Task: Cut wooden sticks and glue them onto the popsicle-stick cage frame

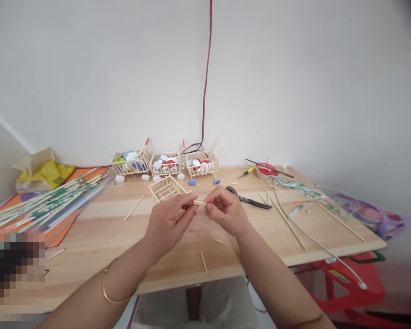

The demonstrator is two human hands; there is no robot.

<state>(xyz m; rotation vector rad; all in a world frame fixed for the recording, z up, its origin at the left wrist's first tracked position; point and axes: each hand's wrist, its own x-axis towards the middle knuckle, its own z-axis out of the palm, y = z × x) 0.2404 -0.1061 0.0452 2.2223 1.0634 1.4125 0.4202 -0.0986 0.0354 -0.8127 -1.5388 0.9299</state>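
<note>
My left hand and my right hand meet above the middle of a wooden board. Both pinch the ends of a short thin wooden stick held level between their fingertips. A small open basket of wooden sticks stands on the board just behind my left hand. A gold bangle circles my left wrist. Loose stick pieces lie on the board below my hands.
Three stick carts filled with bottle caps line the wall. Black scissors lie right of my hands, with long sticks, a white cable and a red tape roll. Bundled sticks on coloured paper lie left. A red stool stands beneath.
</note>
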